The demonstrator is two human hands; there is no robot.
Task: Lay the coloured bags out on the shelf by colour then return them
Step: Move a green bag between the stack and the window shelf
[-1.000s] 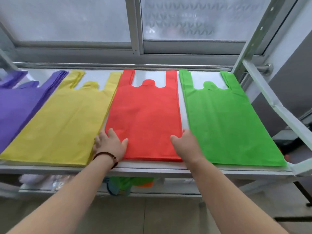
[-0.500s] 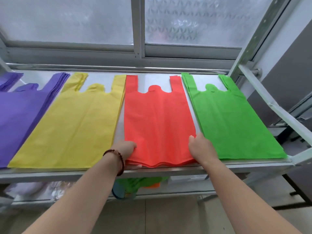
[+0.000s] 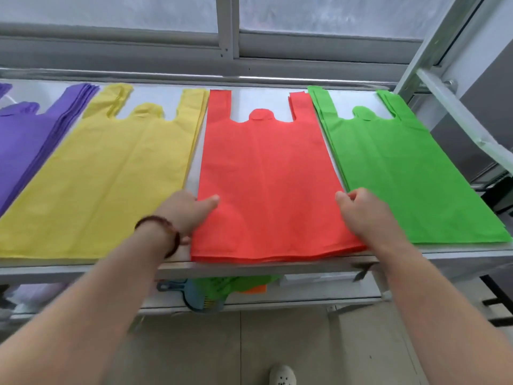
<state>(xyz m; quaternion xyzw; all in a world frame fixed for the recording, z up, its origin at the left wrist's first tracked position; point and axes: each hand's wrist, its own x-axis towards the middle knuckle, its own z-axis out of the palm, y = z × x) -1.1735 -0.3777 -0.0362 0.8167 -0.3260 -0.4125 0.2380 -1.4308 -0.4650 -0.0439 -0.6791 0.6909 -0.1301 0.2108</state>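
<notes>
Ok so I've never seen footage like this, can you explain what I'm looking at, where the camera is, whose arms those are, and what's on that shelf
There is no machine here. The picture comes from a wide-angle camera worn on a person's head, looking forward and down, so the two bare arms reaching in from the bottom are the wearer's own.

On the metal shelf under a window lie four flat stacks of vest-style carrier bags, sorted by colour: purple bags, yellow bags, red bags and green bags.

The left hand, with a dark bead bracelet on its wrist, grips the red stack's left edge, thumb on top. The right hand grips its right edge. Nothing is lifted clear yet.

A lower shelf holds more bags, partly hidden.
</notes>
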